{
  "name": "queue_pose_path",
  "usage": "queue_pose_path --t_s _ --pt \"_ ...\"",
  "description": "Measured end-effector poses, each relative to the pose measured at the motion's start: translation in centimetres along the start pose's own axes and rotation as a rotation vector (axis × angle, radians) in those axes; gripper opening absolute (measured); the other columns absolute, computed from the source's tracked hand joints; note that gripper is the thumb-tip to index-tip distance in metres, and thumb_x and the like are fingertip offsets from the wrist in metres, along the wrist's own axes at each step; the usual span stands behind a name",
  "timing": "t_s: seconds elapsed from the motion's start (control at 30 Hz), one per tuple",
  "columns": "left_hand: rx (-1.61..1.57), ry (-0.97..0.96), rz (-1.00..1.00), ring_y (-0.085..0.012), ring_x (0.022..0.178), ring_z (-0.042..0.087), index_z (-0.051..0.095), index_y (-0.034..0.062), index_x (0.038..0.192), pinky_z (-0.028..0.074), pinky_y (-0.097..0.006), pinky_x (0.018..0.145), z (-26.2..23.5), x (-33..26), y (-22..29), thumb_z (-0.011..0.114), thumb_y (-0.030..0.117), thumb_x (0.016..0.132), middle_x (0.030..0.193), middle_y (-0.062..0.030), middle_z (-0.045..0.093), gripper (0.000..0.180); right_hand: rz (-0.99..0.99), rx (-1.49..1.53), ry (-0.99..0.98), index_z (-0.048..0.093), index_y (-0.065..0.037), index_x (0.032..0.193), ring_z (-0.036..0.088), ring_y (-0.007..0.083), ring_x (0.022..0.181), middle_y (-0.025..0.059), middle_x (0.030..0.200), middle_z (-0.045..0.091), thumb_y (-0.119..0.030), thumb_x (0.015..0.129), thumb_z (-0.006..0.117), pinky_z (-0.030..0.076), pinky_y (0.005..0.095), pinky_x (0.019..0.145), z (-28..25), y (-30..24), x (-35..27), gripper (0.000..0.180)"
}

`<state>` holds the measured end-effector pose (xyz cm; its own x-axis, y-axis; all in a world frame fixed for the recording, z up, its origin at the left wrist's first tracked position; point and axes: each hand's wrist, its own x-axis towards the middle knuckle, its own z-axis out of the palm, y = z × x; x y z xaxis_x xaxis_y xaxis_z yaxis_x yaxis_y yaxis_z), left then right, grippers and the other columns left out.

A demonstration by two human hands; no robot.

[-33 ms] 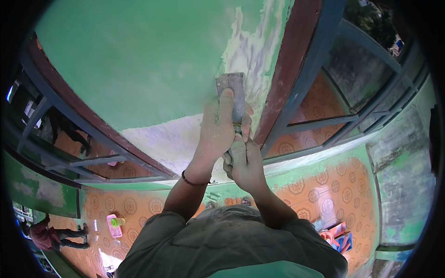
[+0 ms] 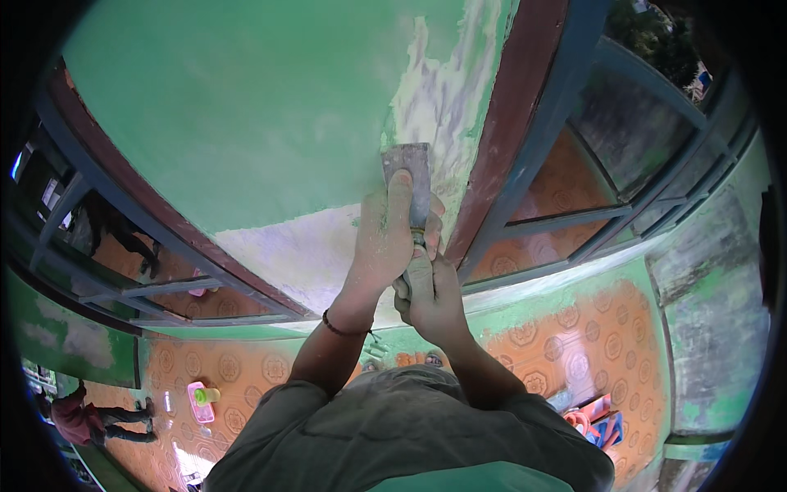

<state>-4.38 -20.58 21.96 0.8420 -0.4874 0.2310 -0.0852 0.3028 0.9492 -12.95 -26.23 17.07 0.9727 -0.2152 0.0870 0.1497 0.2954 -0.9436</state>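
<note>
A flat metal scraper (image 2: pixel 407 166) lies with its wide blade against the green painted wall (image 2: pixel 270 107), at the border where the paint gives way to a bare whitish patch (image 2: pixel 438 98). Around the lower blade and neck my left hand (image 2: pixel 387 234) is closed, its thumb pressed flat along the metal. Just below, my right hand (image 2: pixel 434 295) wraps the handle, which its fingers mostly hide. Dust coats both hands. Another bare whitish strip (image 2: pixel 287 250) runs along the lower part of the wall.
Brown frames with glazed windows (image 2: pixel 566 176) flank the wall. On the orange tiled floor (image 2: pixel 262 369) stand a pink tray (image 2: pixel 197 410) with a green-lidded container (image 2: pixel 206 396) and a heap of colourful items (image 2: pixel 594 418). Another person (image 2: pixel 78 414) stands at far left.
The scraper and both my hands have slid slightly down the wall, toward me. My grip on it looks the same.
</note>
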Motion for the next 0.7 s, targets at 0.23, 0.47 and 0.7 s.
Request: queue_pose_path --t_s 0.23,0.47,0.7 --pt "-0.062 -0.076 0.196 -0.0145 0.047 0.056 0.062 -0.0017 0.085 0.045 -0.028 0.045 -0.1 1.0 1.2 0.033 0.047 0.109 0.055 -0.0054 0.055 0.061 -0.131 -0.054 -0.020 0.047 -0.007 0.098 0.042 0.0059 0.051 -0.0003 0.070 0.047 -0.032 0.111 0.037 0.032 0.0219 0.042 0.2 -1.2 0.6 0.029" --pt "-0.028 -0.053 0.046 -0.0147 0.046 0.056 0.061 -0.0016 0.082 0.046 -0.029 0.046 -0.3 0.7 0.5 0.033 0.045 0.109 0.055 -0.0056 0.054 0.061 -0.089 -0.063 -0.009 0.047 -0.007 0.097 0.041 0.0062 0.050 0.0001 0.070 0.047 -0.033 0.110 0.037 0.033 0.0225 0.042 0.4 -0.4 0.3 0.031" --pt "-0.019 -0.037 0.031 -0.0152 0.045 0.055 0.060 -0.0019 0.082 0.047 -0.030 0.045 -0.4 0.2 1.0 0.032 0.041 0.110 0.055 -0.0061 0.054 0.058 0.088 -0.058 0.052 0.046 -0.007 0.095 0.040 0.0069 0.050 0.0003 0.068 0.046 -0.032 0.110 0.037 0.033 0.0236 0.042 1.0 -1.6 -0.2 0.031"
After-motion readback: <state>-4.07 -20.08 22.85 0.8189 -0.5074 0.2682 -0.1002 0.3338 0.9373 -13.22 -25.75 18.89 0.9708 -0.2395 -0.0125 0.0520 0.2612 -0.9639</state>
